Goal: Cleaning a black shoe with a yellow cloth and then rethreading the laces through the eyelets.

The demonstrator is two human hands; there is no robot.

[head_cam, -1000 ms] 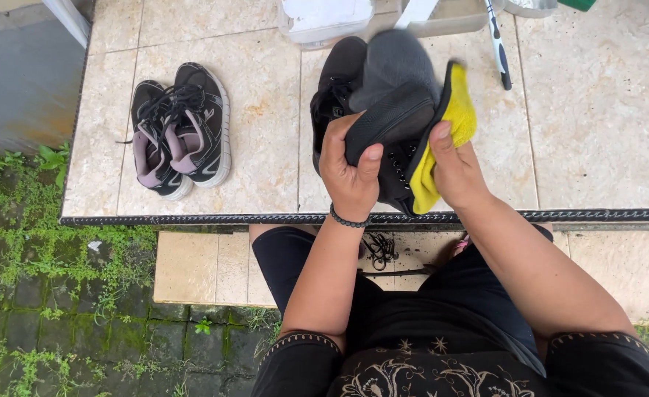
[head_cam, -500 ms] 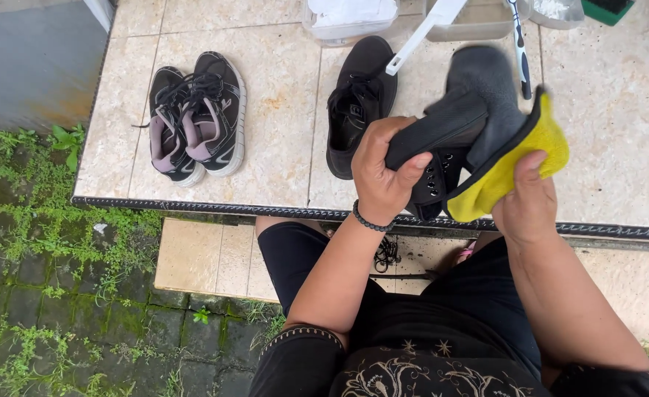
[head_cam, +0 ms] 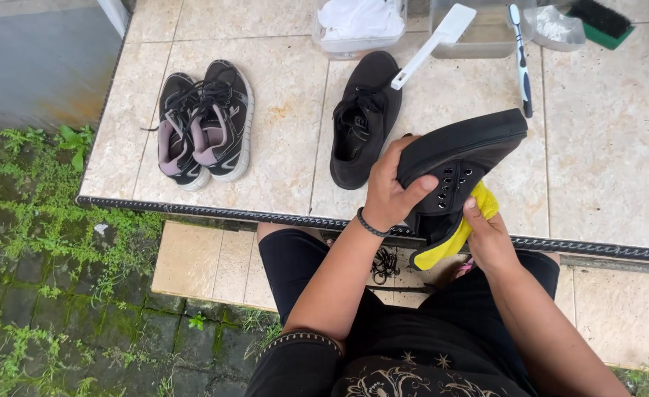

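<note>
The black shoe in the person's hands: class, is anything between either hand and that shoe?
Left hand grips the black shoe directly, nothing between. A yellow cloth lies between the right hand and the shoe.

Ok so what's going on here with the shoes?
A seated person is cleaning shoes at a tiled ledge. The left hand holds a black shoe tipped on its side, and the right hand presses a yellow cloth against it from below. Its mate lies on the tiles just beyond, with a white brush handle resting on it. A pair of black sneakers sits to the left. Tubs, a toothbrush and a scrub brush line the far edge.
</note>
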